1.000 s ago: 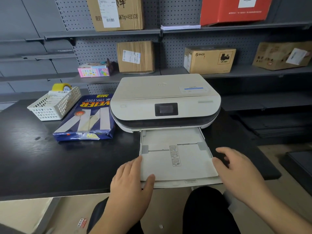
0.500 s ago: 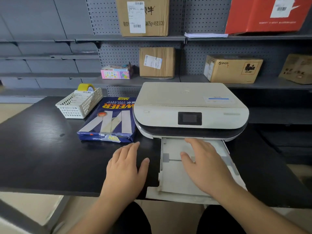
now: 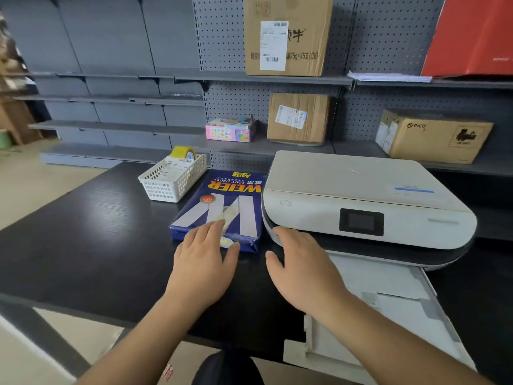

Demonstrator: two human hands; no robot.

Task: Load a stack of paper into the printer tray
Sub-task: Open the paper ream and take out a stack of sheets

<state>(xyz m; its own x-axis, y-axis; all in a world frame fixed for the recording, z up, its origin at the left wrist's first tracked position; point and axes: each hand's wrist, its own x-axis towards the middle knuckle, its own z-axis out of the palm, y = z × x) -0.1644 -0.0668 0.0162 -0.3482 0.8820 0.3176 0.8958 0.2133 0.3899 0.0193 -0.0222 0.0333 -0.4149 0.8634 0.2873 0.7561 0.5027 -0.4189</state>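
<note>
A blue pack of copy paper (image 3: pixel 236 201) lies on the black table (image 3: pixel 83 245), just left of the white printer (image 3: pixel 361 195). The printer's paper tray (image 3: pixel 394 295) is pulled out toward me and holds no paper that I can see. My left hand (image 3: pixel 202 262) is open, fingers spread, with its fingertips over the near end of the paper pack. My right hand (image 3: pixel 302 268) is open too, hovering over the table between the pack and the tray, close to the printer's front left corner. Neither hand holds anything.
A white plastic basket (image 3: pixel 172 182) with a yellow tape roll (image 3: pixel 183 152) stands behind the paper pack. Grey shelves (image 3: pixel 249 147) behind the table carry cardboard boxes (image 3: pixel 298 118) and a small pink box (image 3: pixel 230 130). The table's near edge runs below my forearms.
Both hands have left the tray and moved left toward the paper pack. The left hand now reaches the pack's near end. My view has swung left.
</note>
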